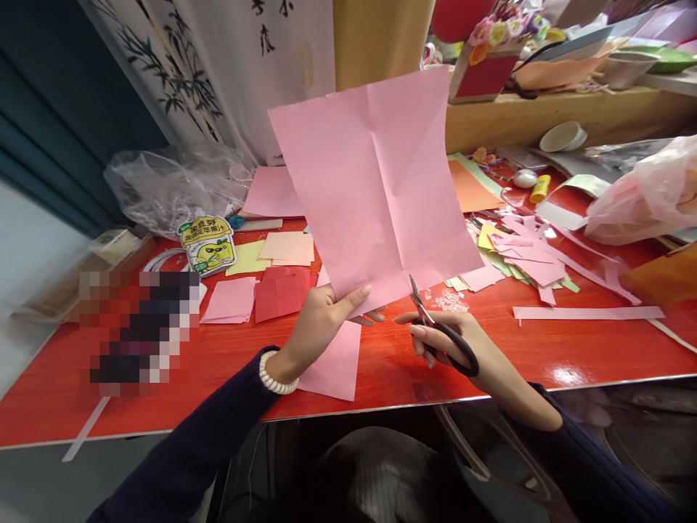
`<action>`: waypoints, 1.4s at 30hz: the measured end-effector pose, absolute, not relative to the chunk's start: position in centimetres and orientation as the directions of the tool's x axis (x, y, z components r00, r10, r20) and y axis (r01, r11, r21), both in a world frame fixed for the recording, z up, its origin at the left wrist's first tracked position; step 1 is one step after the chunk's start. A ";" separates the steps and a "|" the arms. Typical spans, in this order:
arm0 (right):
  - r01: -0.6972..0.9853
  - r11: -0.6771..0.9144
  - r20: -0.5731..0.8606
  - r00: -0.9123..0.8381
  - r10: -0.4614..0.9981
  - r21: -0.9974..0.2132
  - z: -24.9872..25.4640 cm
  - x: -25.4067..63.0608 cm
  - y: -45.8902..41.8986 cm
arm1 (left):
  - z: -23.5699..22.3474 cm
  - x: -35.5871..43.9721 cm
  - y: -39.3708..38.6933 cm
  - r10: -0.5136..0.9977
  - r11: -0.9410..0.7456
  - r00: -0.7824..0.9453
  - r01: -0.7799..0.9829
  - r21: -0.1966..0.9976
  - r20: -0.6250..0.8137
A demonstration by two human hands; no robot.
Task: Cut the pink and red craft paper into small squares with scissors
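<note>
A large pink sheet of paper (353, 189) with a crease down its middle is held up over the red table. My left hand (327, 319) pinches its lower edge, thumb in front and fingers behind. In my right hand (446, 338) is a pair of scissors (454, 347) with black handles. Their blades point up and meet the sheet's bottom edge close to the crease. Whether the blades are parted is hard to make out. Below my left hand, another pink sheet (337, 367) lies flat on the table, partly hidden by the hand.
Left on the red table (229, 363) are pink squares (229, 299), red squares (280, 290), a yellow lemon-printed packet (208, 247) and a clear plastic bag (174, 185). Paper scraps (531, 254), a pink strip (588, 313), a glue stick (540, 189) and a plastic bag (647, 192) lie right.
</note>
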State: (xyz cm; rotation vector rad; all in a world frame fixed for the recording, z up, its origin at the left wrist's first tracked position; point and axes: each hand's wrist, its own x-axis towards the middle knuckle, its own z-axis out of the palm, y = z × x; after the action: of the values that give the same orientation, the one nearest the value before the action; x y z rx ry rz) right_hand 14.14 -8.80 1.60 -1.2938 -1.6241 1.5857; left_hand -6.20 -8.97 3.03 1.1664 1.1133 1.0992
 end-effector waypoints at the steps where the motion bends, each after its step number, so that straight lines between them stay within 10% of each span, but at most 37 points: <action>1: 0.261 -0.152 -0.251 -0.405 0.879 -0.953 1.6 14.1 -8.8 | 3.0 -6.2 -9.0 0.991 0.075 0.115 -0.057 0.996 -0.068; 42: 0.202 -0.234 -0.293 -0.355 0.887 -0.951 1.6 13.5 -9.2 | 2.9 -6.6 -8.8 0.969 0.099 0.236 -0.081 0.992 -0.077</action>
State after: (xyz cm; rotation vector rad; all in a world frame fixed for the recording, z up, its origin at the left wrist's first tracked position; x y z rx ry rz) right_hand 13.54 -9.15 1.64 -1.3229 -1.4789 1.6376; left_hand -6.62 -8.79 2.92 1.1799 1.0119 1.0153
